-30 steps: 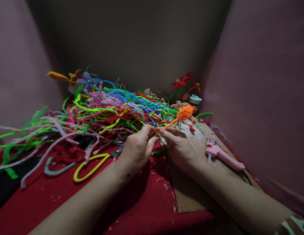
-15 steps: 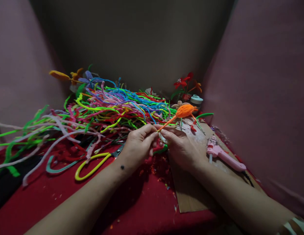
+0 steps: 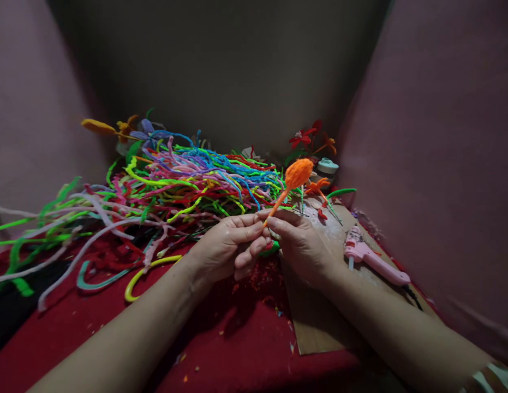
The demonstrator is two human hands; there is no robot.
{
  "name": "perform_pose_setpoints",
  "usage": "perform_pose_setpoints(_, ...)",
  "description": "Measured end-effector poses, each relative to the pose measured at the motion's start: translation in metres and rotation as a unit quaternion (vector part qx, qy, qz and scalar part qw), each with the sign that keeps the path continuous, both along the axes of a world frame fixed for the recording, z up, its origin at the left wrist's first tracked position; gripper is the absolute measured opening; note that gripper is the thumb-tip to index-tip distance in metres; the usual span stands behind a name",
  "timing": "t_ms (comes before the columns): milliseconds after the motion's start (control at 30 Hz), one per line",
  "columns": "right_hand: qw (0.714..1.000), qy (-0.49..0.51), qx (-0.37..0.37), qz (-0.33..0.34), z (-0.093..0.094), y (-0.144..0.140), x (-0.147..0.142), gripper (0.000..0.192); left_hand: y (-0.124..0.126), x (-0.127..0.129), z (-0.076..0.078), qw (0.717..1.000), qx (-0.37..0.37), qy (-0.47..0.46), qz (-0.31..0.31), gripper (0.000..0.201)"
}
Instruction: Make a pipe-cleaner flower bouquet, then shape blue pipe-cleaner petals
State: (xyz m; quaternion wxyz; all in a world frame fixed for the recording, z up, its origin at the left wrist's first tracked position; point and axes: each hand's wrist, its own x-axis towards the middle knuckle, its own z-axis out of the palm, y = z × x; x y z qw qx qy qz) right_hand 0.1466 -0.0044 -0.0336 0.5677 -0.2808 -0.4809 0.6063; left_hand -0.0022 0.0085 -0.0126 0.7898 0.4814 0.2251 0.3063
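Observation:
An orange pipe-cleaner flower bud (image 3: 298, 173) on a thin orange stem tilts up and to the right between my hands. My right hand (image 3: 300, 240) pinches the lower stem between thumb and fingers. At the stem's bottom end, my left hand (image 3: 229, 240) has its thumb and forefinger closed on it, while its other fingers curl loosely below. Both hands meet over the red cloth, in front of a heap of pipe cleaners (image 3: 196, 185). An orange pipe-cleaner flower (image 3: 318, 186) with open petals lies behind the bud.
A pink glue gun (image 3: 376, 262) lies on a cardboard sheet (image 3: 319, 322) at the right. Yellow scissor handles (image 3: 133, 286) show partly behind my left forearm. Red flowers (image 3: 303, 137) and a small pale-lidded jar (image 3: 327, 166) stand at the back right. Scraps dot the red cloth (image 3: 221, 360).
The bud has tipped more upright and shifted left, uncovering the orange flower behind it. My left wrist has turned and its lower fingers have loosened. The left forearm now hides more of the scissors.

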Motion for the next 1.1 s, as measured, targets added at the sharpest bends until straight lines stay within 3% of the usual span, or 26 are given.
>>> perform_pose_setpoints(100,1.0,-0.008,0.004,-0.016,0.001,0.001,0.001,0.008,0.003,-0.001,0.002,0.994,0.087,0.048,0.047,0.019)
perform_pose_setpoints(167,0.999,-0.01,0.016,-0.048,0.004,0.002,0.001,0.007,0.008,-0.004,0.003,0.967,0.177,0.121,0.137,0.024)
perform_pose_setpoints(233,0.996,-0.011,0.021,-0.083,0.007,0.002,0.001,0.006,0.015,-0.008,0.001,0.911,0.253,0.217,0.243,0.022)
perform_pose_setpoints(300,0.994,-0.014,0.017,-0.11,0.009,0.002,0.002,0.006,0.023,-0.011,-0.005,0.848,0.324,0.298,0.297,0.016)
perform_pose_setpoints(467,0.992,-0.007,0.022,-0.122,0.013,0.004,0.007,0.006,0.029,-0.013,-0.021,0.685,0.502,0.442,0.288,0.013)
perform_pose_setpoints(533,0.991,0.014,0.018,-0.129,0.015,0.007,0.011,0.006,0.028,-0.011,-0.023,0.653,0.522,0.475,0.274,0.016)
perform_pose_setpoints(600,0.988,0.041,0.015,-0.15,0.019,0.011,0.016,0.007,0.027,-0.007,-0.023,0.664,0.505,0.488,0.255,0.015)
perform_pose_setpoints(700,0.98,0.067,0.02,-0.184,0.025,0.014,0.022,0.009,0.027,0.005,-0.023,0.722,0.459,0.474,0.209,0.014)
perform_pose_setpoints(767,0.977,0.07,0.022,-0.198,0.029,0.014,0.025,0.011,0.027,0.017,-0.024,0.742,0.452,0.465,0.17,0.014)
perform_pose_setpoints(967,0.975,0.061,0.039,-0.209,0.029,0.017,0.029,0.012,0.023,0.041,-0.029,0.729,0.449,0.51,0.086,0.011)
perform_pose_setpoints(1100,0.976,0.075,0.041,-0.2,0.028,0.017,0.028,0.011,0.021,0.038,-0.024,0.746,0.424,0.507,0.084,0.017)
